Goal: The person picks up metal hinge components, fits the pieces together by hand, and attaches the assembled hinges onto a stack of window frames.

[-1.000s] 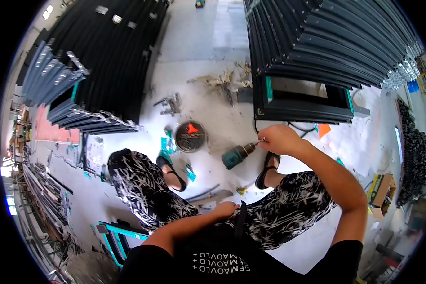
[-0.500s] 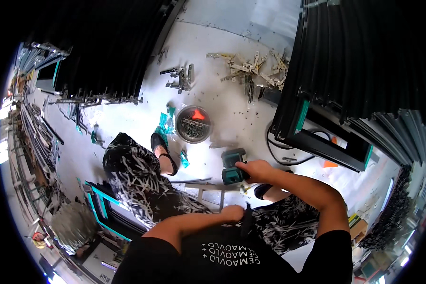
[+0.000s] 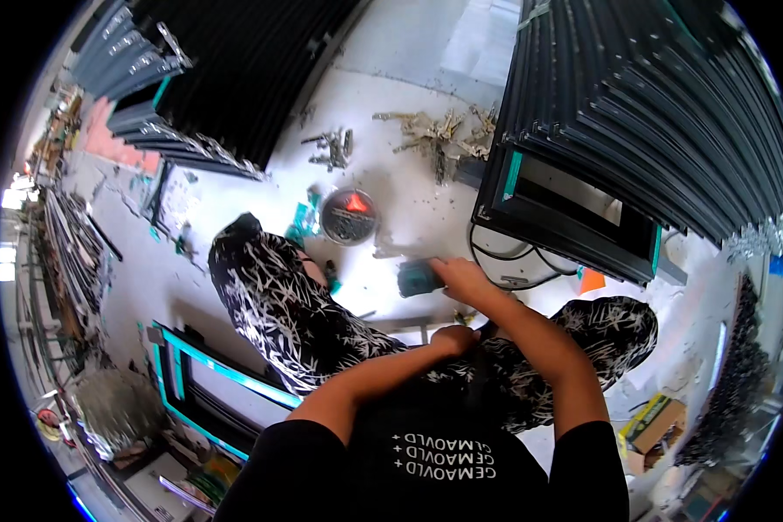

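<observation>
My right hand (image 3: 463,278) is closed round a teal and black cordless power tool (image 3: 418,278), held over the floor between my knees; motion blurs the tool a little. Close to my lap my left hand (image 3: 455,339) is curled into a fist beside a dark strip, and I cannot make out what its fingers hold. Beyond the tool, a round tub (image 3: 324,223) stands on the floor with small metal pieces inside, probably screws, and a red-orange piece (image 3: 356,203) among them.
Dark frame profiles (image 3: 574,96) are stacked at the right, with another dark stack (image 3: 235,78) at the left. Metal hinge-like arms (image 3: 435,135) lie in a pile ahead. A black cable (image 3: 531,283) loops near an orange piece (image 3: 592,280). A teal-edged frame (image 3: 222,378) lies lower left.
The power tool has moved slightly forward in my right hand. My left hand has shifted a little right and forward from the lap. My knees have spread and the view has turned somewhat.
</observation>
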Available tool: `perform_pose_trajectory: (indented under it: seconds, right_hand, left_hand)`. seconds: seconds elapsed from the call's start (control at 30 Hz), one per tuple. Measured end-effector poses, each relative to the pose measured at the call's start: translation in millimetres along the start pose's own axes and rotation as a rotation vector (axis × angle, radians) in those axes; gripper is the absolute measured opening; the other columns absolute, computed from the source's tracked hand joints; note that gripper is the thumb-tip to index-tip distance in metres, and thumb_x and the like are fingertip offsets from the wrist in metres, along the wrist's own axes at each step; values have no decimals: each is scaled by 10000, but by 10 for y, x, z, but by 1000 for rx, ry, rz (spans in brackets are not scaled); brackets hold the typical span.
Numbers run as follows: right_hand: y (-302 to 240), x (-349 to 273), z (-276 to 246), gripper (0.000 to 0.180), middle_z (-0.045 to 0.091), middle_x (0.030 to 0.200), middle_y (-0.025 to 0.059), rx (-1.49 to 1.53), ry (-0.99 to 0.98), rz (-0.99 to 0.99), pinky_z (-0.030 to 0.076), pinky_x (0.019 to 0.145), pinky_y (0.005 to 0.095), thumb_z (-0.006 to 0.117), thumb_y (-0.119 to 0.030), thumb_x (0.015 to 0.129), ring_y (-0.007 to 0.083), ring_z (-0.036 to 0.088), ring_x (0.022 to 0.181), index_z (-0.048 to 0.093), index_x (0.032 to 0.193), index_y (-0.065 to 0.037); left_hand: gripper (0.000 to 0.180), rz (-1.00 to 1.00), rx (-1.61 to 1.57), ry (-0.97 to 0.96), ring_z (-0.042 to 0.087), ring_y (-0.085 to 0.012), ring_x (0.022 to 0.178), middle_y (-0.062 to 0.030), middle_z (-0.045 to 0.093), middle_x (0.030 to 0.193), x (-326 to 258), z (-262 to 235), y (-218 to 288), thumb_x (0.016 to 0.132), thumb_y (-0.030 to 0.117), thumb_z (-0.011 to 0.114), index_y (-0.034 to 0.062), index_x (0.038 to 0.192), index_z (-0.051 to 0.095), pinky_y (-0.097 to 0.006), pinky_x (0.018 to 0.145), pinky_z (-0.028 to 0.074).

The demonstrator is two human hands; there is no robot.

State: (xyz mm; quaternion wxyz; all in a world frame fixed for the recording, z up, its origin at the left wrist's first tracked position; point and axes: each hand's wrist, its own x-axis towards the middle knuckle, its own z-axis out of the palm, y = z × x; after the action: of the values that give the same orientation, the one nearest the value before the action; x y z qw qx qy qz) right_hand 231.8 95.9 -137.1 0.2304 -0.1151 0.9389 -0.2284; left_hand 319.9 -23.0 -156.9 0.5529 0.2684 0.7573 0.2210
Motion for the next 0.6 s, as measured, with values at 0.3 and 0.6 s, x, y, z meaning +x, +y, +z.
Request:
perform_pose_trajectory:
  seconds: [0.3,0.6]
  right_hand:
    - [-268,-209,-401,190,647,910,143,-28,206,149,516,774,450,634,-130,748,341,625,888,677,928,-86]
    - [249,1303,67,229,662,982,167,45,-100,96,514,796,451,634,-144,745,355,627,953,674,962,-83]
  left_hand:
    - [394,196,331,-44,649,-376,986,-224,662,1062,-4,-124,-410,867,357,548,20,1027,673,-462,827,519]
    - [309,558,333,-67,640,-352,733,-107,666,809,-1641,-2085,-54,900,384,539,103,844,653,-460,706,495]
